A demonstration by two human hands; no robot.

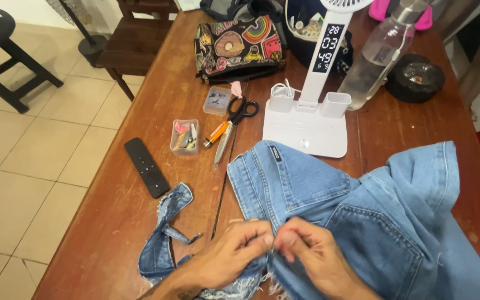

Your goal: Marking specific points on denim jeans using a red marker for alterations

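Denim jeans [362, 216] lie spread on the near right part of the wooden table [140, 100], waistband toward the far side, back pocket facing up. Left hand [226, 255] and right hand [312, 255] meet at the near edge of the cloth, fingertips pinched narrow on a small fold of denim near the frayed hem. What sits between the fingertips is too small to tell.

Handling judgement: the denim is soft but thick, drapes, holds a crease, not slippery, not fragile. Moderate weight; the bulk hangs toward the right. Best hold is at seams, hem or waistband, where layers are stiffest.

Cut denim strip [165, 239] with frayed edges lies just left of the left hand, apart from the jeans.

Farther out, left of centre: black remote [146, 166], small clear plastic box [184, 136] of bits, orange lighter [216, 134], black-handled scissors [233, 125] with blades pointing near, second small clear case [217, 100]. White desk lamp base [306, 125] with a display sits just beyond the waistband. Clear plastic bottle [376, 55] and dark ashtray [415, 76] sit far right; patterned pouch [239, 49] far centre.

Room: the table's left edge runs diagonally close to the strip and remote, with tiled floor [40, 166] beyond. The right edge lies close to the jeans' overhang. Bare wood shows between the remote and the jeans.
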